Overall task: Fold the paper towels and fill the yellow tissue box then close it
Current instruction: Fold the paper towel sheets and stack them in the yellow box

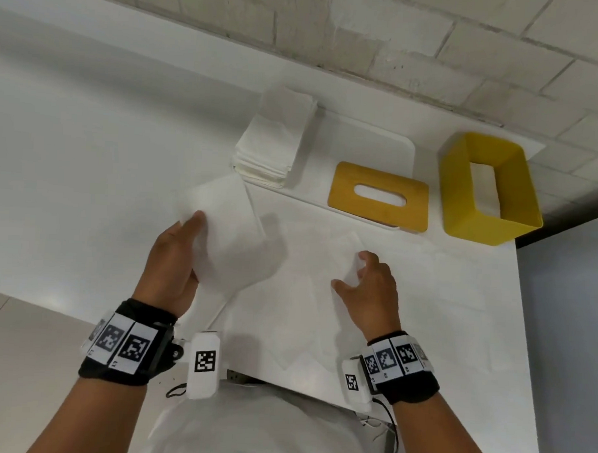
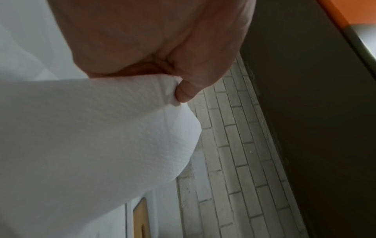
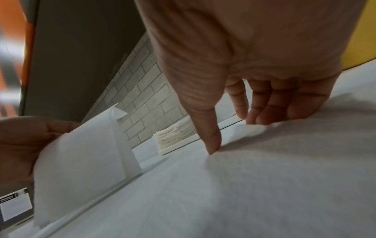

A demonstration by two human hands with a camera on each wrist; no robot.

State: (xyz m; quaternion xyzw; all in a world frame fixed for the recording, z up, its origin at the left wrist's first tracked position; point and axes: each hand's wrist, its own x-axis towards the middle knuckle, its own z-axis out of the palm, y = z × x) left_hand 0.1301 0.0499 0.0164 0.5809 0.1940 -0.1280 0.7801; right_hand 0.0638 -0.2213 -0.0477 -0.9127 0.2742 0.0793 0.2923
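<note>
Left hand (image 1: 172, 265) grip pinching paper towel (image 1: 228, 237), right hand (image 1: 373, 291) fingertips on towel

Bright even light, soft shadows under the hands, wrist views motion-blurred, wide-angle bending at edges

The tissue box (image 1: 457, 185), far right, was bright yellow, and the slotted lid (image 1: 343, 194) to its left matched. The paper towel stack (image 1: 270, 139) was white, as were the lifted towel (image 1: 229, 230) and the table (image 1: 88, 148). Both wristbands (image 1: 121, 345) were black, bearing black-and-white square codes. The far wall (image 1: 368, 30) was pale grey brick.
</note>
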